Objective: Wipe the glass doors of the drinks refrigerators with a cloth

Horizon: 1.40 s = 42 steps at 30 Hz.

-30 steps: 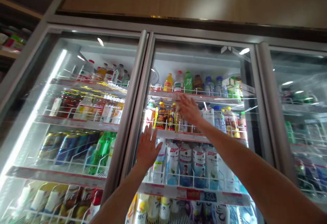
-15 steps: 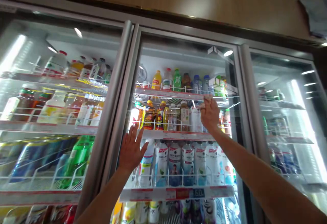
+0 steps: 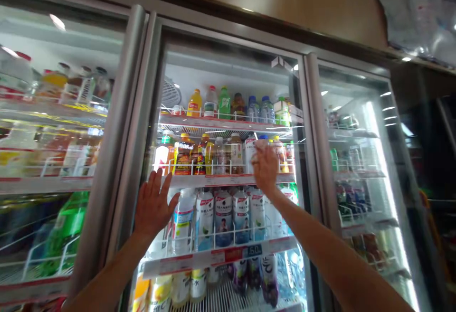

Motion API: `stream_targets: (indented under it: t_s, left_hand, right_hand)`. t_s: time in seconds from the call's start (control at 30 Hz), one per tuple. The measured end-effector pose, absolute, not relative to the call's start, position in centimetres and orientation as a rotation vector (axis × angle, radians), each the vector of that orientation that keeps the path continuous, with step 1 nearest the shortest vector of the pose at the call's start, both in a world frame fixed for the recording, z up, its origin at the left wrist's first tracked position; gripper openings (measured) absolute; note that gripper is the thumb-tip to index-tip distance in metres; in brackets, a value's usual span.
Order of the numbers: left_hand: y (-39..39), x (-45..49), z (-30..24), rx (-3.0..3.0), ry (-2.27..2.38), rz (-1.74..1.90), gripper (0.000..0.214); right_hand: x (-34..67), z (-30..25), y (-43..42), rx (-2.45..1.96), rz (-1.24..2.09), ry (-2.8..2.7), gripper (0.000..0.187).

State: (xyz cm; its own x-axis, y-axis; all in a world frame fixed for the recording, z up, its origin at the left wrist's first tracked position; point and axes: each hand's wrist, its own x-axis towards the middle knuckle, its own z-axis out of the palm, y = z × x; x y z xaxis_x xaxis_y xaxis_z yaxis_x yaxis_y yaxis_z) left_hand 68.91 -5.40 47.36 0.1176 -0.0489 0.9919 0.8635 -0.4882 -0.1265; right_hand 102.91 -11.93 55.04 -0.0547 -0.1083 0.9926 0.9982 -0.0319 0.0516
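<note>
A glass-fronted drinks cooler fills the view. My left hand [image 3: 153,205] lies flat and open on the middle door [image 3: 228,70], fingers spread, close to its left frame [image 3: 142,112]. My right hand [image 3: 265,167] is raised higher, at the second shelf [image 3: 213,179], its fingers stretched upward in front of a white bottle with a blue cap [image 3: 261,141]. I cannot tell whether it touches the glass. Nothing shows in either hand. White-labelled bottles [image 3: 223,212] stand on the shelf between my two arms.
The left door shows a green bottle [image 3: 67,226] and juice bottles [image 3: 53,81] behind reflections. Another lit door [image 3: 356,160] is on the right. An orange bottle [image 3: 194,103] and others line the top shelf. A crumpled plastic sheet [image 3: 416,17] sits above the cooler at upper right.
The view has swung right, so the cooler has shifted left. My right hand went right along the second shelf, then came back left and a little lower. My left hand stays flat on the glass.
</note>
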Motion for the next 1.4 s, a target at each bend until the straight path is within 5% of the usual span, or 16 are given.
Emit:
stream_targets:
  t_s: [0.1,0.33,0.5,0.7,0.9,1.07,1.23,1.4]
  left_hand:
    - [-5.7,69.0,47.4,-1.631,-0.831,-1.483,0.061]
    - [-6.0,69.3,47.4,-1.633,-0.861,-1.473,0.061]
    - [-6.2,69.4,47.4,-1.678,-0.883,-1.477,0.062]
    - [-6.4,69.6,47.5,-1.692,-0.933,-1.429,0.064]
    - [-6.7,69.5,47.0,-1.742,-0.979,-1.425,0.062]
    - [-6.9,69.6,46.3,-1.781,-1.023,-1.401,0.061]
    - [-7.1,69.1,45.2,-1.828,-1.025,-1.343,0.063]
    - [-7.3,68.6,43.0,-1.885,-1.019,-1.287,0.060]
  right_hand:
    - [102.8,52.6,-12.5,-1.069,-1.450,-1.524,0.046]
    - [108.4,51.6,-13.4,-1.221,-1.068,-0.781,0.051]
    - [104.9,47.3,-13.4,-1.121,-1.306,-1.520,0.046]
    - [106.2,46.8,-13.7,-1.213,-1.106,-0.888,0.050]
    - [101.8,43.2,-13.1,-1.071,-1.315,-1.675,0.045]
    - [103.4,44.5,-13.1,-1.222,-1.158,-1.001,0.049]
    - [98.6,39.6,-13.5,-1.053,-1.286,-1.751,0.044]
    - [98.5,43.3,-13.7,-1.203,-1.177,-1.539,0.047]
